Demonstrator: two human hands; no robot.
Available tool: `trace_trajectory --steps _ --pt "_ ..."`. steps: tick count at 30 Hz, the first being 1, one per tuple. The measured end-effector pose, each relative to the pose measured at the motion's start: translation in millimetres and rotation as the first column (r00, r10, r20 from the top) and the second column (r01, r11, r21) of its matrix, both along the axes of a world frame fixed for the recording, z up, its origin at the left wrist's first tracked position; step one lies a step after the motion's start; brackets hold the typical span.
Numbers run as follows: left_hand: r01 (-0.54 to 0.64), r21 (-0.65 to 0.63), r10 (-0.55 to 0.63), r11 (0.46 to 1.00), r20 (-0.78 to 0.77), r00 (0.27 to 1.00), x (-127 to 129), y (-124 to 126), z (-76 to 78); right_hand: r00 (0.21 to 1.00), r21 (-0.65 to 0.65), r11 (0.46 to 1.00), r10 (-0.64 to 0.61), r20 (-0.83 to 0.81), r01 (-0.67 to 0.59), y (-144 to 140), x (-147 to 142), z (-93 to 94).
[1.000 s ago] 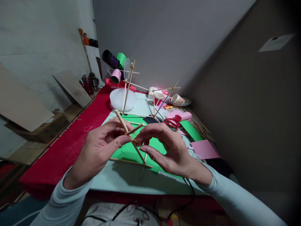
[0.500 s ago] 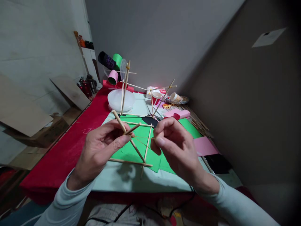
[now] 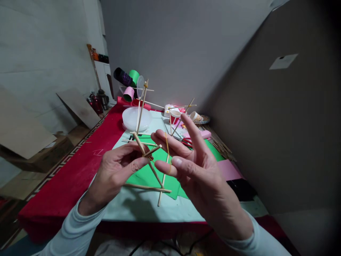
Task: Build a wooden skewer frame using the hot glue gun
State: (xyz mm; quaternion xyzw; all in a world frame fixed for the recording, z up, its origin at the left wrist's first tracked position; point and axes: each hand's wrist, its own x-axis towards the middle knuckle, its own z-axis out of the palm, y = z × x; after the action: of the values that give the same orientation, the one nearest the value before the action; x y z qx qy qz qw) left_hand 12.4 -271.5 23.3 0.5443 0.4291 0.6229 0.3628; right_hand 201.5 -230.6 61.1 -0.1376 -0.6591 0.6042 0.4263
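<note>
My left hand (image 3: 119, 167) pinches two wooden sticks where they cross, the thicker stick (image 3: 139, 143) slanting down to the right. A thin yellow rubber band (image 3: 167, 149) is stretched over the spread fingers of my right hand (image 3: 199, 170), with part of it running toward the crossing. My right forefinger points up, while the other fingers reach toward the sticks. The slanted stick belongs to a stick frame, whose lower stick (image 3: 149, 188) lies low over the table. Behind stand taller frame sticks (image 3: 143, 106), with a yellow binding near the top.
Green paper sheets (image 3: 170, 183) lie on the pale-topped table (image 3: 119, 209) with a red cloth (image 3: 66, 174). Farther back are a translucent round lid (image 3: 136, 119), a paper cup (image 3: 175, 115) and red-handled scissors (image 3: 187, 142). Pink paper (image 3: 229, 170) and loose sticks (image 3: 221, 144) lie right.
My right hand has opened from a pinch and spread its fingers, and the rubber band now stretches across them. My left hand keeps its pinch on the sticks. The view has shifted slightly.
</note>
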Motion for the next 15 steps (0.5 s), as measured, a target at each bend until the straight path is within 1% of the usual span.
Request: trace_trajectory --steps 2,5,8,10,12,13,14,15 --pt "0.007 0.013 -0.007 1.0 -0.003 1.0 1 1 0.8 1.0 0.083 0.997 -0.011 0.023 0.009 1 -1 6.0" --pt "0.013 0.009 -0.013 1.0 0.002 1.0 1 2 0.7 0.996 0.173 0.984 -0.049 0.077 0.035 -1 -3 20.9" --pt "0.017 -0.008 -0.017 1.0 0.012 1.0 1 4 -1.4 0.981 0.209 0.977 -0.081 0.178 0.043 -5 -7 38.5" --pt "0.021 -0.013 -0.021 1.0 0.023 1.0 1 5 -2.5 0.969 0.216 0.976 -0.068 0.237 0.015 -9 -12 48.4" --pt "0.013 0.021 -0.013 1.0 0.015 1.0 2 4 -2.3 0.959 0.262 0.965 -0.06 0.279 -0.016 -11 -18 55.0" --pt "0.008 0.048 -0.008 0.999 0.004 1.0 2 4 -1.7 0.95 0.326 0.945 -0.077 0.301 -0.027 -11 -20 56.9" --pt "0.005 0.076 -0.005 0.997 -0.006 1.0 3 4 -0.9 0.936 0.432 0.901 -0.119 0.33 -0.038 -10 -23 57.9" --pt "0.001 0.103 0.0 0.995 -0.009 1.0 3 4 -0.1 0.916 0.557 0.829 -0.181 0.359 -0.055 -9 -25 58.1"
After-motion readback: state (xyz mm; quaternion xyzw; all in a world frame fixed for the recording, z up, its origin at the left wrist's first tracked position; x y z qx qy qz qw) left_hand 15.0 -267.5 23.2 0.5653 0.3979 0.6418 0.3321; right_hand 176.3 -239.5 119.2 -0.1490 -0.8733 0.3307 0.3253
